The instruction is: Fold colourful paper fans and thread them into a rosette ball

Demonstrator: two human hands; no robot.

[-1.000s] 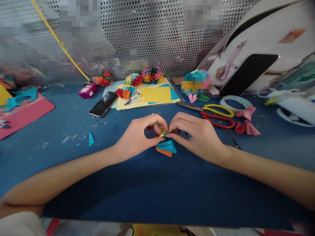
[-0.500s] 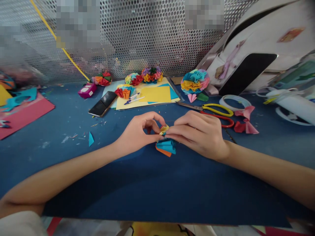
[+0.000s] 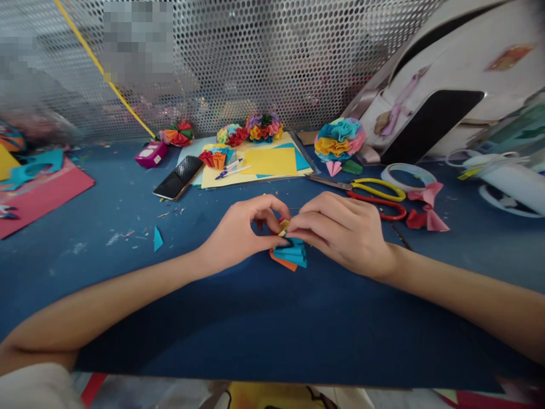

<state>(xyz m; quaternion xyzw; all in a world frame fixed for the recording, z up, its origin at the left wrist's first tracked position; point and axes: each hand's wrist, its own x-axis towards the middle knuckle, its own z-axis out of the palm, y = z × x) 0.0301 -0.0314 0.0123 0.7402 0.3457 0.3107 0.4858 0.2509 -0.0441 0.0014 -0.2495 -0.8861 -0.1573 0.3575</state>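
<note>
Both hands meet over the dark blue table (image 3: 255, 324), close to its middle. Between them is a small pleated paper flower (image 3: 294, 253) with blue and orange folds hanging below the fingers and a bit of yellow paper at the top. My left hand (image 3: 238, 230) pinches it from the left, thumb and forefinger curved around the yellow part. From the right, the thumb and fingertips of my right hand (image 3: 344, 236) close on the same spot. The fingers hide most of the flower's centre.
Scissors (image 3: 378, 199) with yellow and red handles, a tape roll (image 3: 409, 177) and pink paper pieces (image 3: 426, 210) lie right. Behind are paper sheets (image 3: 272, 162), pens (image 3: 232, 168), a phone (image 3: 179, 179) and finished paper flowers (image 3: 339, 139). A white backpack (image 3: 460, 74) stands back right.
My fingers have shifted slightly on the paper flower; less yellow shows, and the blue folds now sit right against my left thumb. The hands stay in nearly the same place.
</note>
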